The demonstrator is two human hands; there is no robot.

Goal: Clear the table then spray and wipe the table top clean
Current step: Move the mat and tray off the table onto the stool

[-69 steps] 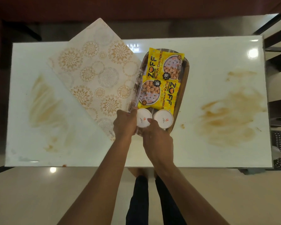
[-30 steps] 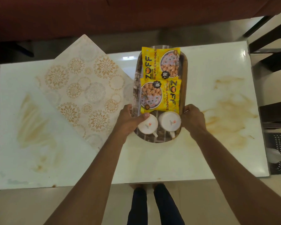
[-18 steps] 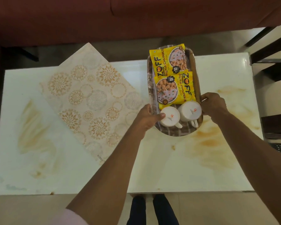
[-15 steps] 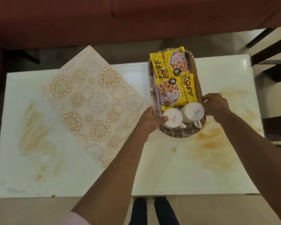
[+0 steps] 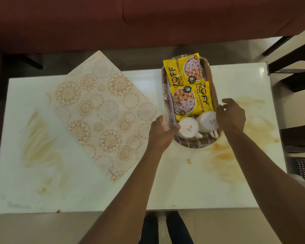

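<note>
My left hand [image 5: 161,132] gripping the oval brown patterned tray [image 5: 194,144] at its left rim, my right hand [image 5: 231,115] at the right rim, fingers loosely curled, grip unclear, stained white glossy table [image 5: 183,182] beneath

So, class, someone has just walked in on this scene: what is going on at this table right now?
A person stands at a white table, with both hands on an oval tray. The left hand grips its left rim and the right hand is at its right rim. The tray carries two yellow snack packets and two white cups. A patterned placemat lies to the left, and brownish stains mark the table top, which is not yet wiped.
</note>
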